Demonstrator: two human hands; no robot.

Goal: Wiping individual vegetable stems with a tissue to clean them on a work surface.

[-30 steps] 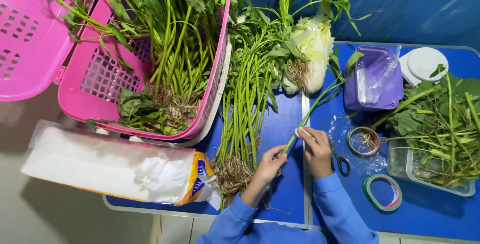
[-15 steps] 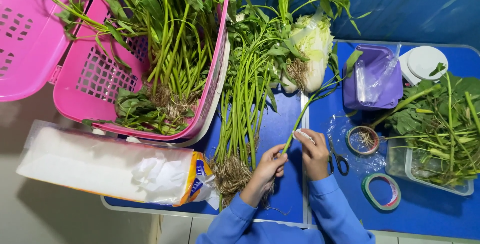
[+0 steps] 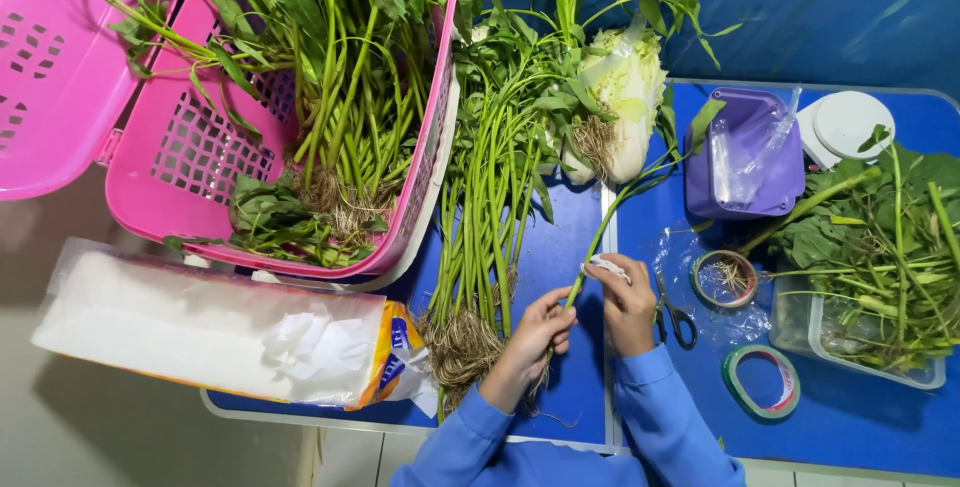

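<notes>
My left hand (image 3: 532, 335) pinches the lower end of a long green stalk (image 3: 622, 195) just above its roots. My right hand (image 3: 628, 299) grips the same stalk a little higher, with a small white piece (image 3: 606, 267) at the fingertips. The stalk slants up to the right across the blue table (image 3: 560, 247). Just left of my hands lies a bundle of rooted green stalks (image 3: 482, 237). Both arms wear blue sleeves.
A pink basket (image 3: 190, 157) full of leafy greens stands at the left, with a pack of white tissue (image 3: 210, 327) in front. A cabbage (image 3: 625, 107), purple container (image 3: 745, 152), scissors (image 3: 675, 317), tape rolls (image 3: 762, 382) and a clear tub of greens (image 3: 870, 277) lie right.
Both hands have stayed on the stalk with only slight finger shifts. Nothing else has moved.
</notes>
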